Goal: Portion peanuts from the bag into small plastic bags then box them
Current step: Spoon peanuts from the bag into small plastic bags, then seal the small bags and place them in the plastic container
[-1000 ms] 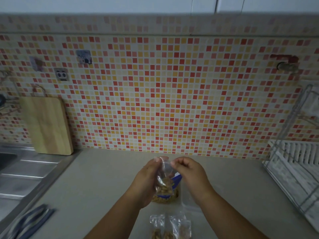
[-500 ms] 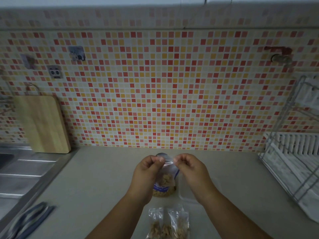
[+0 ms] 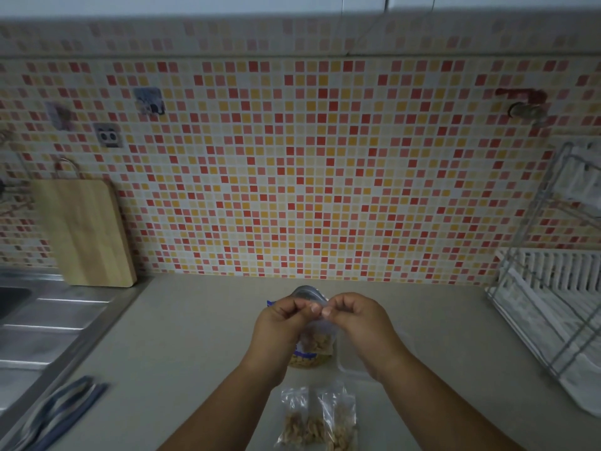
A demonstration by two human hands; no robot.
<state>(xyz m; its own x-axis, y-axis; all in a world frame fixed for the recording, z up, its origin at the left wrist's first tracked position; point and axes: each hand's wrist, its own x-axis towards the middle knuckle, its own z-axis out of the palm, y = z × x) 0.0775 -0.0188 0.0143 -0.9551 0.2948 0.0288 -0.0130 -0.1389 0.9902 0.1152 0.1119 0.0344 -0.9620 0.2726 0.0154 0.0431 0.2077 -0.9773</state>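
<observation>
Left hand (image 3: 283,323): pinched shut on top edge of small bag (image 3: 317,340), lower centre of frame.
Right hand (image 3: 356,320): pinching same edge — fingertips now almost meeting the left's.
Change: hands have closed inward since a second ago; likely pressing the seal shut.
Peanut bag (image 3: 305,359): on counter (image 3: 195,336) behind the hands.
Filled bags (image 3: 320,421): two, bottom centre — not boxed yet.

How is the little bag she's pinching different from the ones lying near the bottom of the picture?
The held bag hangs upright, pinched at its top by both hands; the finished bags lie flat on the counter, untouched. The held bag is single; those lie side by side. All are small, clear, and hold peanuts.
</observation>
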